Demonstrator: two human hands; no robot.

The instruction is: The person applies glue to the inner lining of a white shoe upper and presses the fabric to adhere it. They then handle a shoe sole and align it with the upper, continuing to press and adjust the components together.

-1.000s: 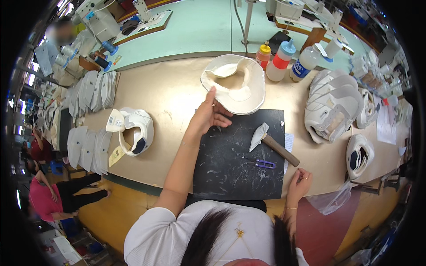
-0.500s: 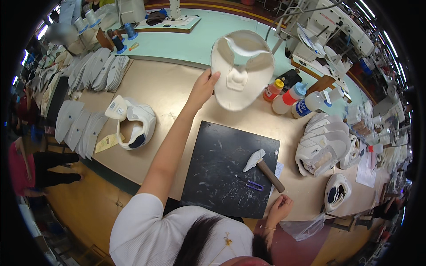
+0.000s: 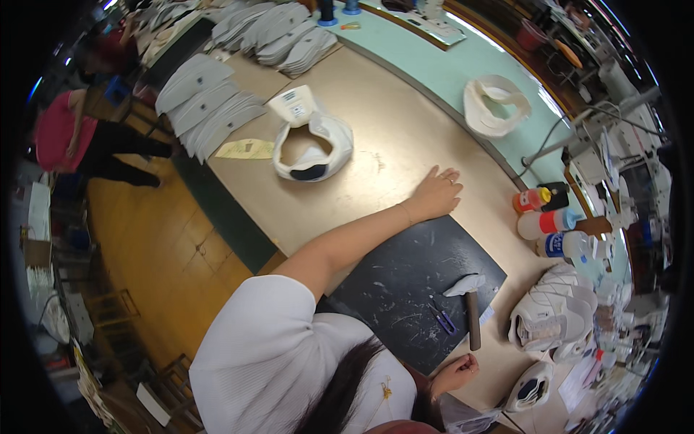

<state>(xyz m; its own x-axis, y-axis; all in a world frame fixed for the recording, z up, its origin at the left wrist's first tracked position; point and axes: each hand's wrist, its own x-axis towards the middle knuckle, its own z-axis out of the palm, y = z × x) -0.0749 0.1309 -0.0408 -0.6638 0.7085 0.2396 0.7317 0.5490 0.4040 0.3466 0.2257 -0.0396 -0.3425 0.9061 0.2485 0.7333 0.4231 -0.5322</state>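
Extending past the black mat (image 3: 412, 282) — left hand (image 3: 437, 195), white upper (image 3: 479, 116) well beyond.

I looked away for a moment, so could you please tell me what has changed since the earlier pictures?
The left hand, now open near the black mat, has let go of the cream shoe upper, which has moved away from the person and appears to lie on the green table. The view has turned. The hammer and purple snips stay put, and the right hand stays near the hammer's handle.
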